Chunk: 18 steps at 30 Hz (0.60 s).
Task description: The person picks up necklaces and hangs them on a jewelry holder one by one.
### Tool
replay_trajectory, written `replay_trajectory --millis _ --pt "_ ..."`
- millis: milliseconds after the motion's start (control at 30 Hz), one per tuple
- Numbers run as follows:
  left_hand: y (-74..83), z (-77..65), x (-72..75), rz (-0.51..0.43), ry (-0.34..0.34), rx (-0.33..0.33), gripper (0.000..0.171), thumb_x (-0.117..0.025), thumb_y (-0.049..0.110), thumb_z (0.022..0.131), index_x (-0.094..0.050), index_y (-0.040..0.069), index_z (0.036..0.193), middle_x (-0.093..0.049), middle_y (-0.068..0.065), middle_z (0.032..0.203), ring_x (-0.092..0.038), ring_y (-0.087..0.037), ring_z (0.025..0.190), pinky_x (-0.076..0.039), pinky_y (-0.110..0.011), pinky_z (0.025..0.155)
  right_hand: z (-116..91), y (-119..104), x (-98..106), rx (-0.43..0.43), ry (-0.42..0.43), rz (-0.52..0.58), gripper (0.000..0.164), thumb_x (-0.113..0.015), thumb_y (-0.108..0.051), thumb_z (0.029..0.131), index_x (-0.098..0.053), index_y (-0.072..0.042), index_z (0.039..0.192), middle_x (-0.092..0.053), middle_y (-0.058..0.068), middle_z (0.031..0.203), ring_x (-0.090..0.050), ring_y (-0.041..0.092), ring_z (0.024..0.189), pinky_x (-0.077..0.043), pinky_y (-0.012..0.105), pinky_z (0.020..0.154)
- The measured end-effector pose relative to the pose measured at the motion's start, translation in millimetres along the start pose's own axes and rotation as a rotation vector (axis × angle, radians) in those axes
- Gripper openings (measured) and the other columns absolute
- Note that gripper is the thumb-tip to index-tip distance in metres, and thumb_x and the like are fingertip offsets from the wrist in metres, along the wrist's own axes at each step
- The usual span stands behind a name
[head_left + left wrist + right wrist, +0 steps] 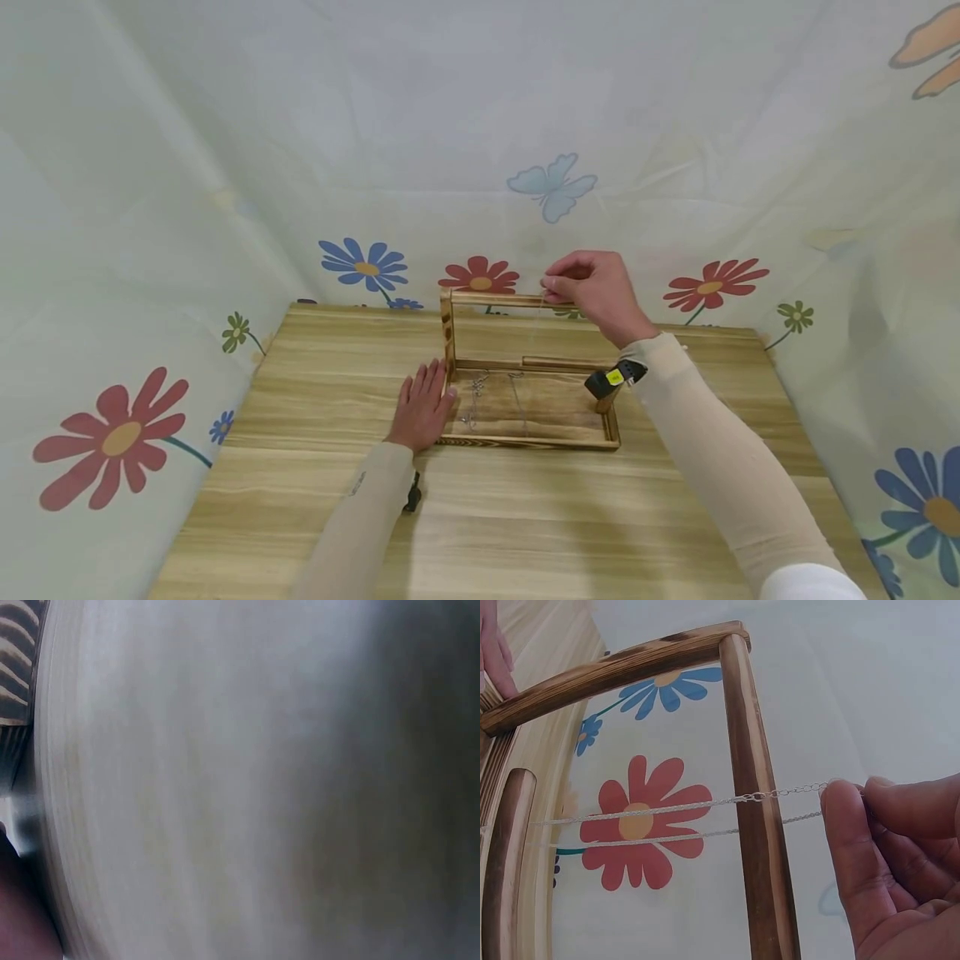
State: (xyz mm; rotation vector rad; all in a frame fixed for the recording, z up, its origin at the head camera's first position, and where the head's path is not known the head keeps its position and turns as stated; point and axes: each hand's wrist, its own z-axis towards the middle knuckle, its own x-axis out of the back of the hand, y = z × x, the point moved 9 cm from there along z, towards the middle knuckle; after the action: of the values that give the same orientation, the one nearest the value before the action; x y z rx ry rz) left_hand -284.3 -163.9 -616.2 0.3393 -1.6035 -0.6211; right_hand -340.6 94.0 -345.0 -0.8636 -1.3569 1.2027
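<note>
1. The chain (705, 802), a thin silvery necklace, hung over the top bar (757, 817) of a wooden stand (448, 333) on the table (337, 500), its two strands running from the fingertips across the bar and down toward the stand's tray (540, 440).
2. The right hand (596, 292) was held up at the bar, thumb and forefinger pressed together on the chain's end; the right wrist view showed the fine links vanishing between the fingertips (847, 825).
3. The left hand (422, 408) lay flat on the table with straight fingers, touching the stand's left edge, seemingly steadying it and holding nothing.
4. Other chains (476, 396) lay loosely in the tray.
5. The left wrist view was a blur of pale wood and told nothing more.
6. Judging by its look, the chain was very light, limp and slippery, prone to tangle or snag, and likely to break under a sharp tug.
7. It seemed best taken by a fingertip pinch near one end or the clasp.
</note>
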Motion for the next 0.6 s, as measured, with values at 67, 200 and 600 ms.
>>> replay_trajectory --millis 67,200,600 --pt "0.6 -0.5 1.0 0.008 0.003 0.0 0.065 -0.026 0.045 0.115 -0.007 0.015 0.17 -0.01 -0.01 0.177 -0.005 -0.034 0.165 0.0 -0.058 0.132 0.9 -0.6 -1.9 0.002 -0.003 0.005 0.014 -0.074 -0.004 0.096 -0.075 0.005 0.107 -0.078 0.02 0.103 -0.079 0.018 0.079 -0.065 0.029 0.077" --pt "-0.4 0.3 -0.4 -0.005 0.01 -0.01 0.066 -0.026 0.045 0.114 -0.007 0.014 0.17 -0.011 -0.012 0.177 -0.005 -0.036 0.165 0.0 -0.058 0.132 1.7 -1.1 -5.8 -0.003 -0.006 0.022 0.013 -0.075 -0.003 0.095 -0.076 0.004 0.105 -0.079 0.014 0.097 -0.078 0.014 0.075 -0.065 0.03 0.076" --pt "-8.0 4.3 -7.0 0.001 -0.006 -0.019 0.067 -0.021 0.049 0.114 -0.003 0.016 0.17 -0.006 -0.009 0.178 0.0 -0.032 0.166 0.004 -0.057 0.132 4.3 -3.7 -18.4 0.009 -0.034 0.063 0.016 -0.076 -0.003 0.094 -0.075 0.007 0.106 -0.079 0.01 0.092 -0.078 0.015 0.073 -0.066 0.031 0.075"
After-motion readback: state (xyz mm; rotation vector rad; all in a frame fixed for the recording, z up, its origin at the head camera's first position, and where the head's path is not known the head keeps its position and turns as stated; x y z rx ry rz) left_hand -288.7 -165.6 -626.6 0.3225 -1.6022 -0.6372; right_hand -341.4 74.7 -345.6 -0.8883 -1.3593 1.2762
